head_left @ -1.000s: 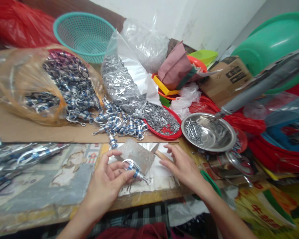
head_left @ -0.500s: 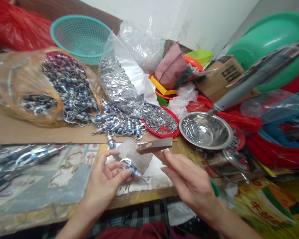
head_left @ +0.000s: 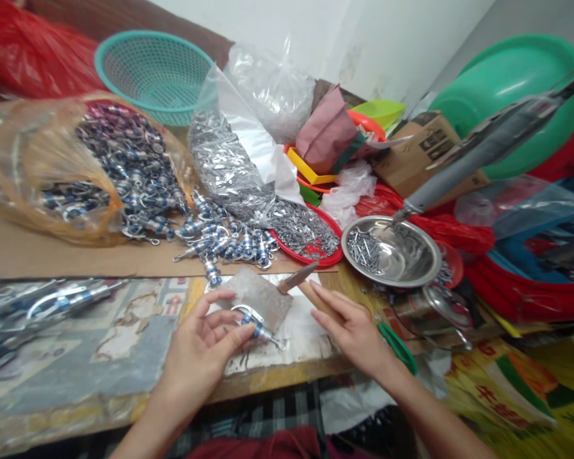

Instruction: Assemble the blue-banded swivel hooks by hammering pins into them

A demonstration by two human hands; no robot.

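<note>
left hand (head_left: pixel 205 347) pinches swivel clip (head_left: pixel 257 328) on metal block (head_left: pixel 261 299) | right hand (head_left: pixel 351 328) grips hammer (head_left: pixel 299 280) | risk: off-centre blow hits fingertips, clip skids away

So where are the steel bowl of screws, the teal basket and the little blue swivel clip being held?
steel bowl (head_left: pixel 423 262): head view, on its bare inner wall.
teal basket (head_left: pixel 155 70): head view, on its mesh inside.
blue swivel clip (head_left: pixel 258 330): head view, on its blue barrel, by the left hand (head_left: pixel 203 350).

One head-worn camera looks forward and down, close over the worktable (head_left: pixel 76 363).
</note>
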